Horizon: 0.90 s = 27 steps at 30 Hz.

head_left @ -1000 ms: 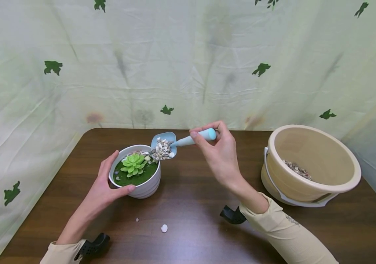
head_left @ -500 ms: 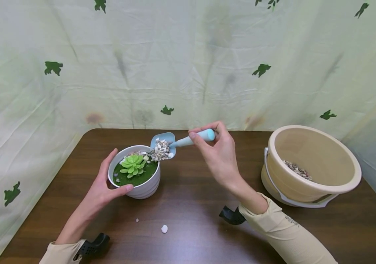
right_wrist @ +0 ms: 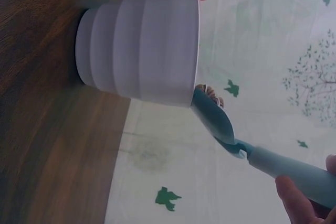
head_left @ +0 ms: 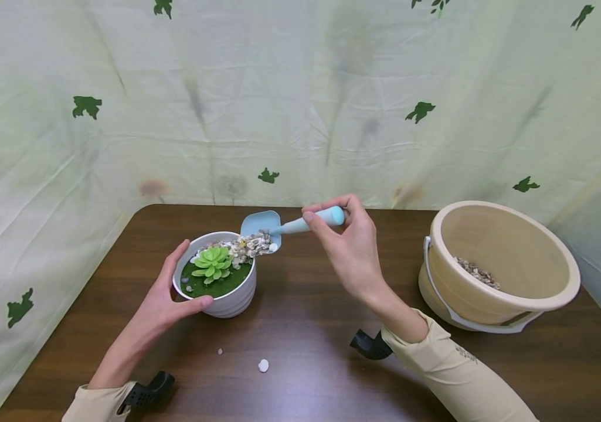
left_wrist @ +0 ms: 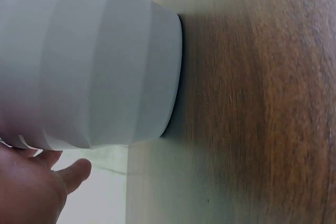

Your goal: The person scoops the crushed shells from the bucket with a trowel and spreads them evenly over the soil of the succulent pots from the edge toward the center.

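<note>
A white ribbed flowerpot (head_left: 234, 296) with a green succulent (head_left: 213, 264) stands upright on the wooden table. My left hand (head_left: 165, 299) holds its side, thumb at the near rim and fingers round the far left. In my right hand (head_left: 350, 246) the pale blue handle of a small hand trowel (head_left: 295, 225) is pinched between thumb and fingers. The trowel's blade tilts over the pot's right rim, as the right wrist view also shows. Gravel (head_left: 250, 246) spreads from the blade onto the green surface beside the succulent.
A beige bucket (head_left: 501, 223) with a grey handle stands at the right, some gravel (head_left: 476, 274) at its bottom. Two pale pebbles lie on the table in front, the larger pebble (head_left: 263, 366) on the right. A leaf-patterned cloth (head_left: 300, 117) hangs behind the table.
Gravel has slid off the trowel's blade to the left into the pot, baring the blade's upper part. Both hands have stayed nearly in place.
</note>
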Motion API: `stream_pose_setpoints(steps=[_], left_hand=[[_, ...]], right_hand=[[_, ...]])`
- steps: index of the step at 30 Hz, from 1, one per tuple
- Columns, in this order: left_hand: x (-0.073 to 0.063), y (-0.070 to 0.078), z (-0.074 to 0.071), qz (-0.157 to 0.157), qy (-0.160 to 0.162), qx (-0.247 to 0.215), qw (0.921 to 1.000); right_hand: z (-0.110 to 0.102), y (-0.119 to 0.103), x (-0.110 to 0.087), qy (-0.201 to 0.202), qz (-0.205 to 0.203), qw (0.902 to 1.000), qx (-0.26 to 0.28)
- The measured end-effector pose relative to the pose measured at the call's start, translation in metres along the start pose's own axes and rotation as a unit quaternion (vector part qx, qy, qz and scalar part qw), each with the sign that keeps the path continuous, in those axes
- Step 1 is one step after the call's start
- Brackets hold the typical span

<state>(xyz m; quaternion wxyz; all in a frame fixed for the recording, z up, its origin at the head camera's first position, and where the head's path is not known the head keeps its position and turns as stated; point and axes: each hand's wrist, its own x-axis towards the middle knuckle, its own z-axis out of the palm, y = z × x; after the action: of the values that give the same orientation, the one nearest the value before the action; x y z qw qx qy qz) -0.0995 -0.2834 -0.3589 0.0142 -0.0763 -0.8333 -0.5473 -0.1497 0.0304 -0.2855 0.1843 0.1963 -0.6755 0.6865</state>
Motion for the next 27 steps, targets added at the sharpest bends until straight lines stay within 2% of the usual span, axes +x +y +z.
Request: stream_pose_setpoints(steps=[6,12,14,20,23,27], left_hand=[[0.000,-0.001,0.000,0.001,0.000,-0.009,1.0000],[0.000,-0.001,0.003,0.021,0.022,-0.011,0.9995],[0.001,-0.001,0.004,0.027,0.032,0.006,0.9991],[0.002,0.000,0.008,0.021,0.050,0.062,0.9966],[0.001,0.001,0.008,0.013,0.042,0.060,0.9972],[-0.001,0.003,0.005,0.005,0.013,0.023,0.9996]], right_hand=[[-0.001,0.000,0.000,0.000,-0.004,0.9999,-0.012],[-0.001,-0.003,-0.002,0.003,-0.003,0.9998,-0.021],[0.000,-0.011,-0.003,0.005,0.005,0.9997,-0.025],[-0.001,-0.008,-0.002,0.005,0.005,0.9997,-0.024],[-0.002,-0.004,-0.001,0.006,0.001,0.9997,-0.025],[-0.001,-0.006,-0.001,0.010,-0.002,0.9992,-0.038]])
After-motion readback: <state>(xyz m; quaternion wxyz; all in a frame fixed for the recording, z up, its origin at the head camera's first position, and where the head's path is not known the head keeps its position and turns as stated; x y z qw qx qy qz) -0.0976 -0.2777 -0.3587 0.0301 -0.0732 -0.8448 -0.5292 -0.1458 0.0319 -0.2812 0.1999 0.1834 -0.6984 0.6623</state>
